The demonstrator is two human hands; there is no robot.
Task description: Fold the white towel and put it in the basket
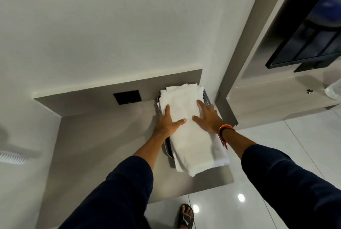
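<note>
A folded white towel (188,133) lies on a stack of other white towels in a metal mesh basket (207,98) on the grey desk (103,145). The stack hangs over the basket's near end, so only parts of the rim show. My left hand (167,122) presses flat on the towel's left side, fingers spread. My right hand (207,116), with an orange bracelet at the wrist, rests flat on the towel's right side. Neither hand pinches the cloth.
A black socket plate (127,97) sits on the desk's back panel left of the basket. A grey pillar and a wall-mounted screen (313,31) stand to the right. Glossy white floor tiles and my sandalled foot (186,216) lie below the desk edge.
</note>
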